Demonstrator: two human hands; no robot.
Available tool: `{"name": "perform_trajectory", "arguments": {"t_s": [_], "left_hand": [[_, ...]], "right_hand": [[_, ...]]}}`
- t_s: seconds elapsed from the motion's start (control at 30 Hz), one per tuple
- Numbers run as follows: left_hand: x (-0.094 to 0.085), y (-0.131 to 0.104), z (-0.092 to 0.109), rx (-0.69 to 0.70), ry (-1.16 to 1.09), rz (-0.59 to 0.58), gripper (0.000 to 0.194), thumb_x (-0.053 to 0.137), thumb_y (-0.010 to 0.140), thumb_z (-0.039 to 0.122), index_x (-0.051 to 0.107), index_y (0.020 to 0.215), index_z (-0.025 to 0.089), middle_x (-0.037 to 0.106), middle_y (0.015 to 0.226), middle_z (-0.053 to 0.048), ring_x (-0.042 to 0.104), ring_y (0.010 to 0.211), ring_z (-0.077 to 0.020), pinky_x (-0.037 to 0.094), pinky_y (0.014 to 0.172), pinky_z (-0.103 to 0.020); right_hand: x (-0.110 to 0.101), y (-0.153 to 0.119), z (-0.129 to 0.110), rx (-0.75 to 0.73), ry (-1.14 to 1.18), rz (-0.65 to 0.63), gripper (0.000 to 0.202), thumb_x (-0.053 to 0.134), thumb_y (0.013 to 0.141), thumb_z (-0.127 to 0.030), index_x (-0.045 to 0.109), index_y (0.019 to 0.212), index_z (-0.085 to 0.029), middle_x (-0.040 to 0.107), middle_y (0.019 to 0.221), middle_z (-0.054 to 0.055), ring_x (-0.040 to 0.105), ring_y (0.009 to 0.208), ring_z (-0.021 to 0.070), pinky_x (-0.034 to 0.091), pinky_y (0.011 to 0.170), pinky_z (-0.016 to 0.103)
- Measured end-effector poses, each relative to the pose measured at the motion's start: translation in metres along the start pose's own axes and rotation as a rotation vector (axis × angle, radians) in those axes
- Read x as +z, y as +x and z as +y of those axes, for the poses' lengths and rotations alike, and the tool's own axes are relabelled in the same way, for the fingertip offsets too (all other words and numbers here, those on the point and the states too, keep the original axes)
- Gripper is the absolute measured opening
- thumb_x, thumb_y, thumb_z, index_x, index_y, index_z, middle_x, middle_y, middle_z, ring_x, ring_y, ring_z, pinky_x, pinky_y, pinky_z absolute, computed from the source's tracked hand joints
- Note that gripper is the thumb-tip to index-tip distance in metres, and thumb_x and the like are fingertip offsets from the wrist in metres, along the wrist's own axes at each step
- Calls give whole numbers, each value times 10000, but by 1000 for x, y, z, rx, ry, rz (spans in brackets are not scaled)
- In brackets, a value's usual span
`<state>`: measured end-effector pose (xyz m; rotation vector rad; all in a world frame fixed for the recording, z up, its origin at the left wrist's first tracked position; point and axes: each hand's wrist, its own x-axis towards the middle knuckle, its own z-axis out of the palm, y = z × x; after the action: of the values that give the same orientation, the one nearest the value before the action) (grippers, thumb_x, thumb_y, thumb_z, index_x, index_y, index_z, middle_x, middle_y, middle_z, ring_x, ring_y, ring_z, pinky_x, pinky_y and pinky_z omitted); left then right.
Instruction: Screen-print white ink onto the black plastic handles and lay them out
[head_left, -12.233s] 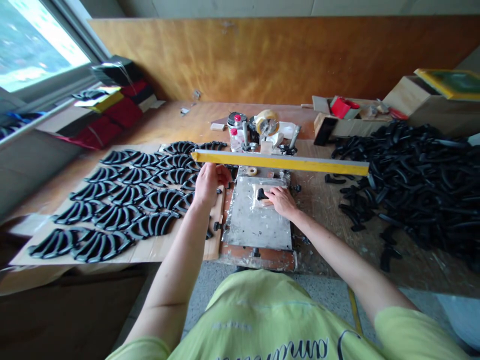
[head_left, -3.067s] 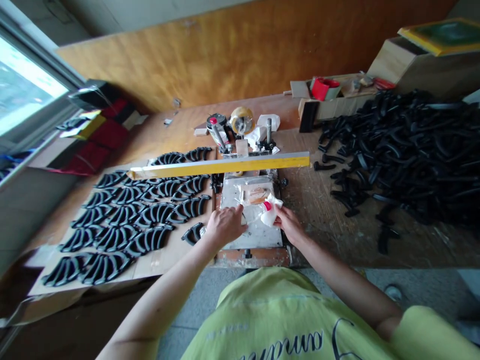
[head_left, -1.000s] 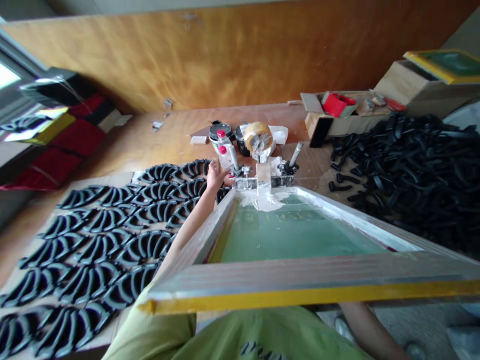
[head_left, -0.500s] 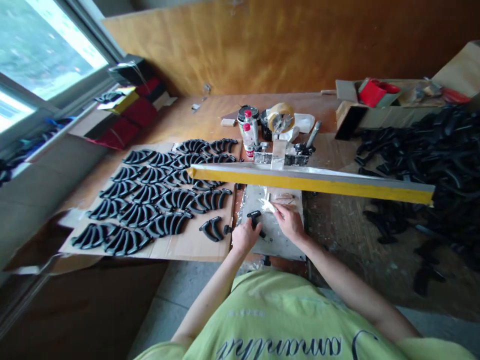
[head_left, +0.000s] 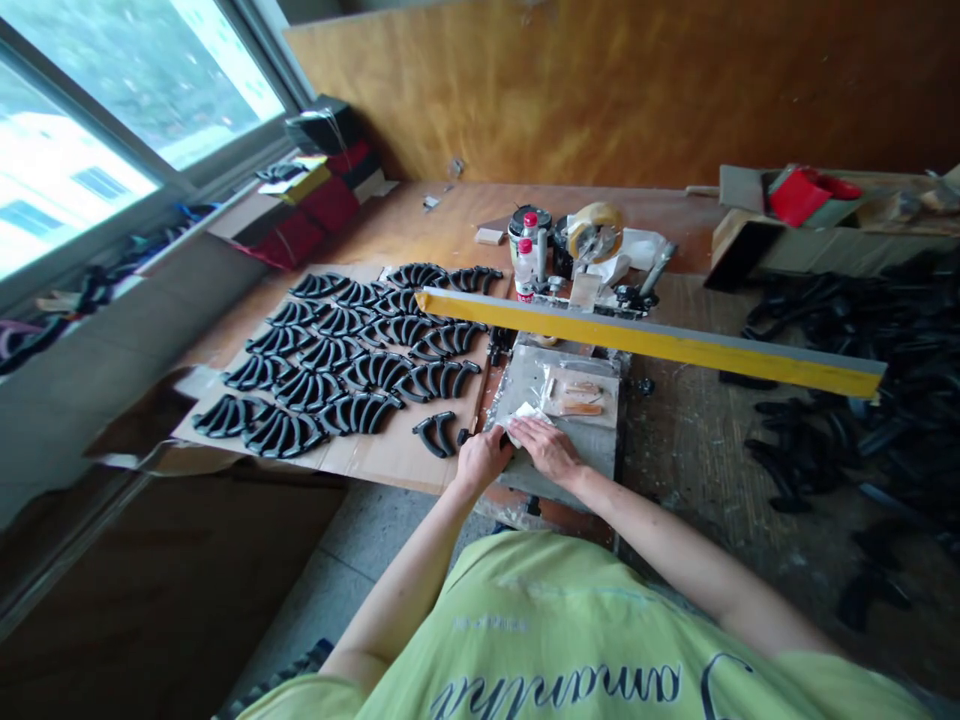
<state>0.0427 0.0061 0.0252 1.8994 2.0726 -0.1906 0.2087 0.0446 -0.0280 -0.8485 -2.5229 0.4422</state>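
My left hand [head_left: 482, 459] is closed around a black curved part [head_left: 505, 440], mostly hidden by the fingers, over the front of the grey metal plate [head_left: 525, 372]. Against that part my right hand [head_left: 550, 450] presses a white cloth [head_left: 527, 413], its fingers laid together over it. Behind my right hand, a clear bag or tray with thin orange-brown pieces [head_left: 583, 408] lies on the plate. To the left, a cardboard sheet [head_left: 352, 455] carries rows of black curved parts [head_left: 360, 419], with a small separate group [head_left: 435, 434] nearest my left hand.
A long yellow-edged bar [head_left: 660, 345] spans above the plate. Behind it stand red-capped bottles [head_left: 525, 262], a black tub [head_left: 529, 222] and a tape roll [head_left: 595, 234]. Black parts [head_left: 847, 330] are heaped at right, near an open carton [head_left: 825, 245].
The white cloth has come from the plate to the black part, with my right hand on it. My hands are now together. The camera view has shifted left.
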Motion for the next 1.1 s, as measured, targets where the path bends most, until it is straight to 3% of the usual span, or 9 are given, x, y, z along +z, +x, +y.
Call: {"name": "perform_trajectory", "arguments": {"t_s": [0.13, 0.37, 0.53, 0.6, 0.7, 0.77, 0.87, 1.0, 1.1], "left_hand": [[0, 0, -1, 11, -12, -9, 209, 465, 908, 319, 617, 1011, 218, 745, 951, -87, 711, 906, -247, 480, 726, -290], [1, 0, 0, 10, -46, -13, 209, 464, 922, 304, 605, 1052, 221, 734, 996, -84, 705, 935, -219, 475, 765, -277], [-3, 0, -2, -5, -66, -33, 204, 485, 916, 362, 603, 998, 218, 729, 920, -86, 703, 921, -238, 485, 772, -298], [-7, -1, -4, 0, -102, -32, 203, 496, 906, 367, 608, 978, 214, 722, 899, -93, 700, 907, -258, 493, 769, -326], [-13, -3, 1, 36, -141, -21, 189, 500, 890, 336, 631, 914, 202, 709, 841, -115, 695, 854, -286, 498, 740, -367], [-17, -3, 19, 110, -175, -45, 186, 515, 874, 329, 648, 861, 200, 699, 780, -113, 691, 786, -262, 497, 706, -348], [-18, 1, 70, 285, -254, -117, 176, 576, 834, 342, 670, 810, 194, 690, 721, -89, 682, 717, -225, 499, 658, -309], [-19, 8, 153, 446, -373, -114, 273, 628, 838, 399, 699, 940, 156, 712, 775, -108, 699, 786, -258, 530, 712, -346], [-25, 13, 177, 517, -500, -28, 409, 572, 900, 462, 637, 1198, 190, 729, 862, -100, 704, 837, -226, 536, 760, -324]], "right_hand": [[-8, -8, 5, -1, 27, -37, 500, 400, 905, -56, 587, 1353, -172, 587, 1353, 106, 536, 1284, 217, 433, 1101, 433], [-17, 14, -5, 57, 120, -84, 460, 411, 880, -70, 629, 1283, -108, 596, 1338, 133, 550, 1267, 218, 408, 1116, 412], [-42, -21, -12, 107, 219, -44, 421, 411, 863, -68, 696, 1160, -152, 677, 1223, 104, 589, 1215, 242, 426, 1089, 426], [-55, -40, -11, 204, 273, -8, 433, 401, 858, -66, 710, 1140, -177, 693, 1190, 102, 619, 1172, 255, 448, 1067, 428], [-77, -72, 0, 538, 451, 181, 357, 467, 874, -163, 715, 1122, -230, 721, 1121, 85, 685, 1031, 261, 539, 939, 408], [-94, -93, 12, 798, 665, 394, 254, 567, 856, -292, 726, 1045, -231, 744, 1014, 85, 708, 914, 265, 586, 807, 389], [-122, -126, 33, 1053, 985, 750, 281, 708, 758, -423, 713, 916, -191, 740, 879, 98, 705, 781, 247, 590, 653, 343], [-158, -157, 55, 1127, 1065, 1110, 397, 832, 588, -377, 683, 877, -151, 722, 869, 93, 700, 749, 221, 590, 637, 331], [-173, -167, 61, 1107, 1063, 1239, 363, 814, 612, -324, 695, 926, -185, 716, 989, 118, 705, 850, 229, 595, 695, 341]]}}
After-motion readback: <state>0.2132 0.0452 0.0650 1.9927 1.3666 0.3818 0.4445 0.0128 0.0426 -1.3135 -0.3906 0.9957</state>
